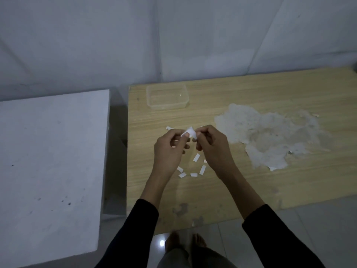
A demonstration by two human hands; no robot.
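A small white paper scrap is being held up over the middle of the tabletop. It's being pinched at one edge by the left hand and at the other by the right hand. The fingers of both hands are being curled in tight on the paper, nothing slack. It looks like the scrap is being torn into little strips, judging by the torn bits lying on the wood right under the hands.

Tips for this step, imo: the two pinch points should be placed close together, just beside the tear line, so the rip is being steered rather than wandering off. One side should be drawn toward the body while the other is eased away, slowly, no yanking. The scrap is also better held low over the pile, so whatever is being torn off isn't being flicked off the edge.

The clear plastic tub is sitting at the far left corner, well apart from the bits. It's probably meant for collecting them.
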